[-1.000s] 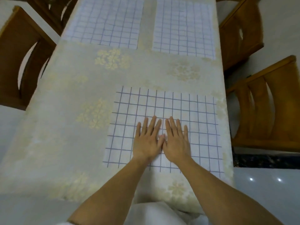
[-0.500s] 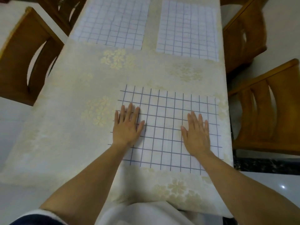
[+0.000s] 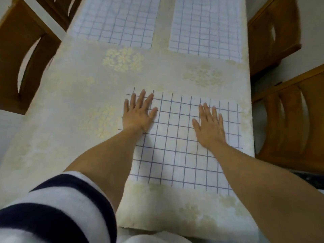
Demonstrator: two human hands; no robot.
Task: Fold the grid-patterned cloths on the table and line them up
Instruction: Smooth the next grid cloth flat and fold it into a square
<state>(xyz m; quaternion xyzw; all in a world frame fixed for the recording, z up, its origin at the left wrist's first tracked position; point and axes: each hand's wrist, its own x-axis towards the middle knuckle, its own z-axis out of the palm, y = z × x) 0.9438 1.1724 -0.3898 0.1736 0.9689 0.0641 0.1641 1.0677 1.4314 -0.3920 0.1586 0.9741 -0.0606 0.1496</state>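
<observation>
matt grid cloth [image 3: 184, 146]; glossy wooden chairs [image 3: 289, 123].

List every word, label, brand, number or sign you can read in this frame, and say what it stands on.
No text: there is nothing to read anywhere in the head view.
near cloth, far-left cloth, far-right cloth: blue grid lines only.
tablecloth: pale flower pattern only.
sleeve: dark and white stripes, no logo visible.
wooden chairs: no label visible.
</observation>
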